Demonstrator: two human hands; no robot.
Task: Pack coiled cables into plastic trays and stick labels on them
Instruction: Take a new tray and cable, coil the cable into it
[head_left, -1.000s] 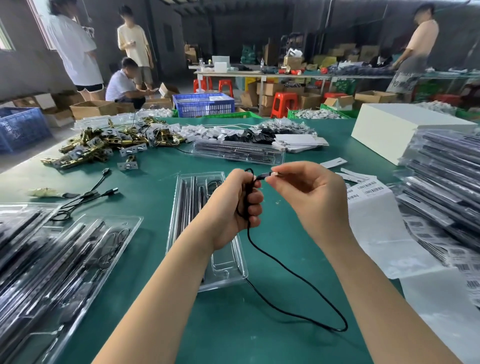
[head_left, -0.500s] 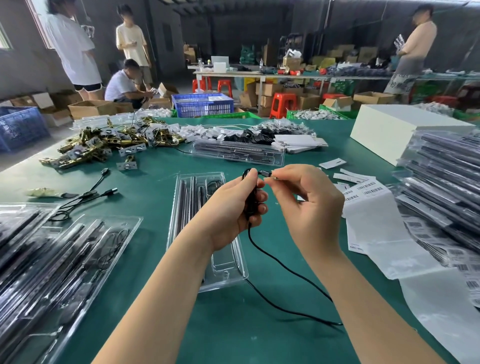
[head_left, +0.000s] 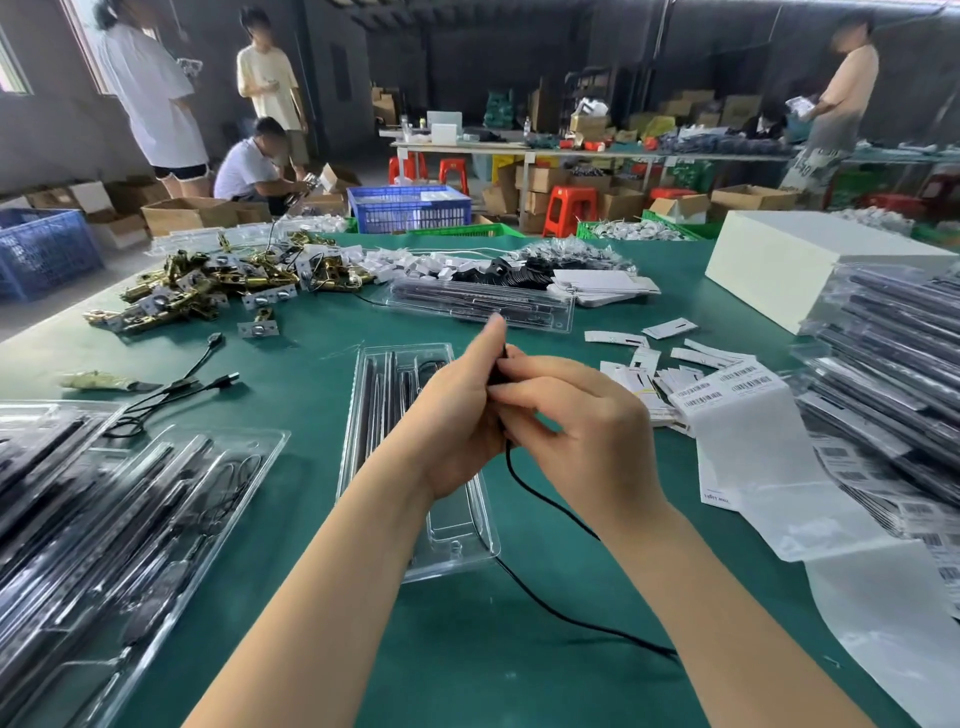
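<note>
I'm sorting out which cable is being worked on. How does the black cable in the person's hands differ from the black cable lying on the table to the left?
The held cable is gripped by the left hand and right hand, its tail trailing down onto the table; the loose cable lies untouched on the green table. The held cable's plug is hidden between the hands, while the loose cable's two plug ends lie in plain view. Both are thin and black.

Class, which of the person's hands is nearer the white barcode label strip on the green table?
Right. The right hand is beside the white barcode label strip; the left hand is farther, over the clear plastic tray.
</note>
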